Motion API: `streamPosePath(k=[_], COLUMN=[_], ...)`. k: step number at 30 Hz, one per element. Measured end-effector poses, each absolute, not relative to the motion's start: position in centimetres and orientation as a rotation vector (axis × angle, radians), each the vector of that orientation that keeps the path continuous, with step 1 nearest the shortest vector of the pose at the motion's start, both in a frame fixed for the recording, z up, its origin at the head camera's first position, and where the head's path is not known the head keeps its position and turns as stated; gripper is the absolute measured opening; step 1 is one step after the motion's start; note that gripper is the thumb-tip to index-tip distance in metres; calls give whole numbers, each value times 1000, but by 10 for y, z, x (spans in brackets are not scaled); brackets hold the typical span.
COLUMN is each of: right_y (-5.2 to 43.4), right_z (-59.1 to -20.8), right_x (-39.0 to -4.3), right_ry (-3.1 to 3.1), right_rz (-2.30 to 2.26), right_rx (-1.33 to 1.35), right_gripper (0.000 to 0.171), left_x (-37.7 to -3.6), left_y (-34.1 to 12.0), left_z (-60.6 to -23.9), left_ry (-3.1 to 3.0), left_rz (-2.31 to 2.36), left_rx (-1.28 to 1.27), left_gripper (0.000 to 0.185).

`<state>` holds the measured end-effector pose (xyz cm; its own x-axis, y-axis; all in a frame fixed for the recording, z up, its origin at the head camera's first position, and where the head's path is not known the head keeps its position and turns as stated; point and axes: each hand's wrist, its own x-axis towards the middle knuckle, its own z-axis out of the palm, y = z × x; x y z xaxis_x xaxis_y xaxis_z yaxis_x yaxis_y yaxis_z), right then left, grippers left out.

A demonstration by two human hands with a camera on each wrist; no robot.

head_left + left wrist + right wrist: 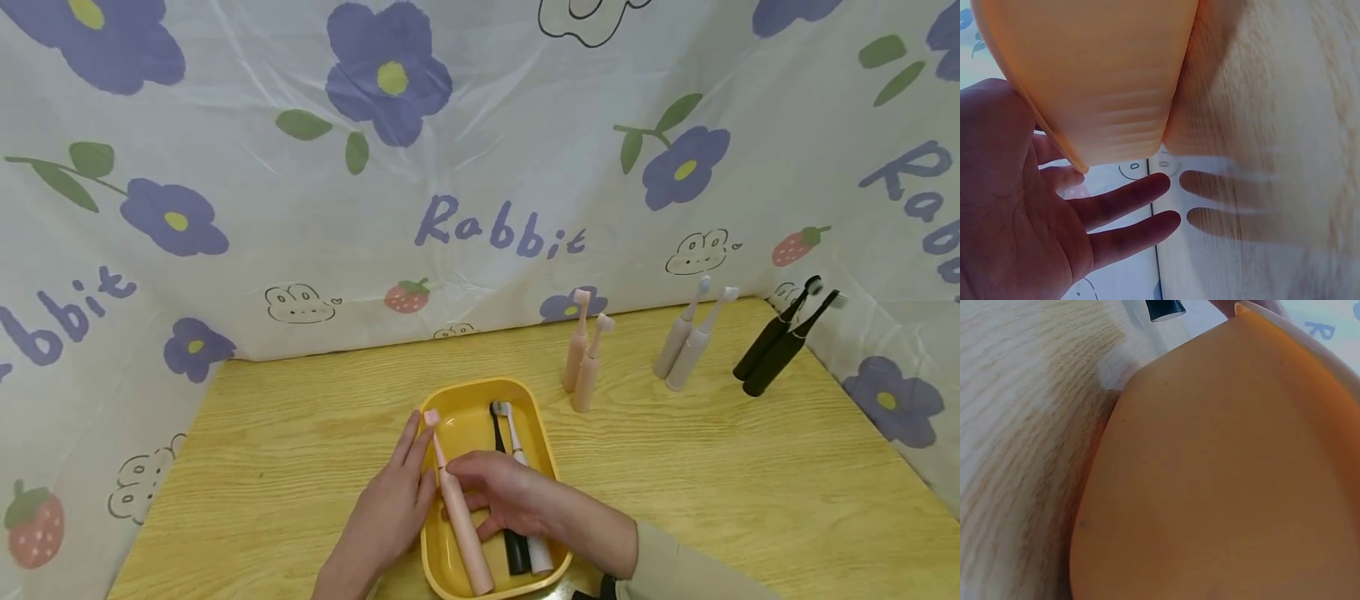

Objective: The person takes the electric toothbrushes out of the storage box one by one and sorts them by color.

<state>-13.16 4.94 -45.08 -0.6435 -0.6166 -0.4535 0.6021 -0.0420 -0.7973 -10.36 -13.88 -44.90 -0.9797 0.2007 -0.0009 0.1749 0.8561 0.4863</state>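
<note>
**Surroundings: printed cloth (pixel 495 150) and wood-grain table (pixel 285 450)**

Cloth: white, creased; fills the upper frame of the head view and runs down both sides. Print observed: large purple flower (pixel 390 77) with yellow centre, at upper middle; the word "Rabbit" (pixel 501 227) in purple letters, mid-frame, repeated towards both side edges; outlined rabbit face (pixel 302 310), left of centre; red strawberry (pixel 35 533), lower left; green leaves (pixel 302 124), upper left of centre.

Table: yellowish, grain visible, across the lower frame; back edge meets the cloth. Grain appears paler in both wrist views.
</note>
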Motion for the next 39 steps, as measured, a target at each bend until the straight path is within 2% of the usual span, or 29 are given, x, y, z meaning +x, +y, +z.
streamPosePath(k=[6, 14, 30, 39], right_y=[50, 60, 93, 121], right_z=[-452, -448, -417, -403], right_x=[-131, -131, -140, -140], right_ry=[1388, 1455, 1566, 1561], right_rz=[-1807, -1811, -1908, -2063], right_rx=[0, -76, -199, -229], right_gripper=[49, 45, 54, 54], left_x=[-104, -104, -104, -104], left_y=[-139, -139, -140, -141], left_z=[-449, -450, -450, -451], left_ry=[2973, 2976, 2989, 2995], left_rz=[745, 741, 748, 762], left_rx=[288, 283, 308, 353], left_gripper=[55, 54, 51, 50])
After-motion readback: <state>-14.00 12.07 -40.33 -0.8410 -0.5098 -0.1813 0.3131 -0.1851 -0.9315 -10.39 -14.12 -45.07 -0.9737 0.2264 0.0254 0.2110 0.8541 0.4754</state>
